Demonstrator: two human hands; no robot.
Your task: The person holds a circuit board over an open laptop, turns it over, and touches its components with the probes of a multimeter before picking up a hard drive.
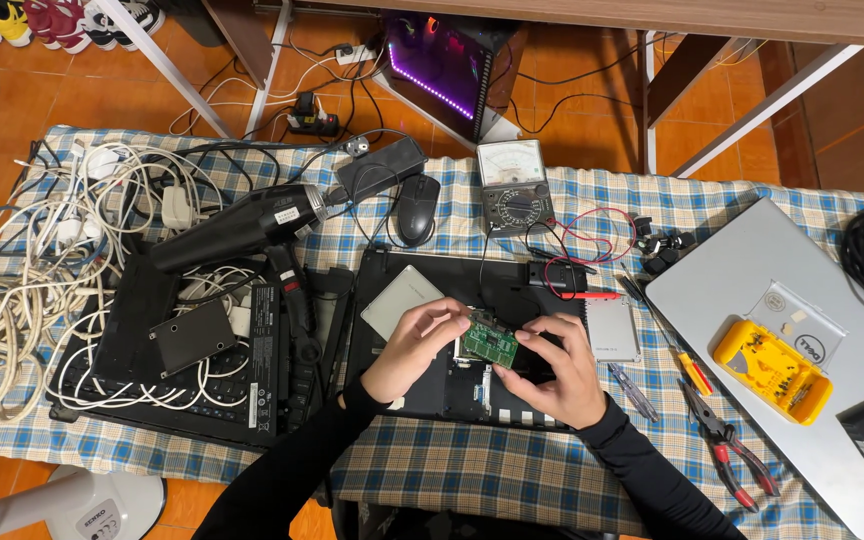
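Both hands, the left hand (414, 345) and right hand (557, 368), pinch a small green circuit board (489, 343) above an opened black laptop base (452, 385), with a black heat gun (252, 225) lying far left.

Orange tiled floor (572, 130), wooden desk (652, 15)

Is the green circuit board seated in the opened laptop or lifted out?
Lifted out: both hands, left hand and right hand, hold the green circuit board above the laptop base.
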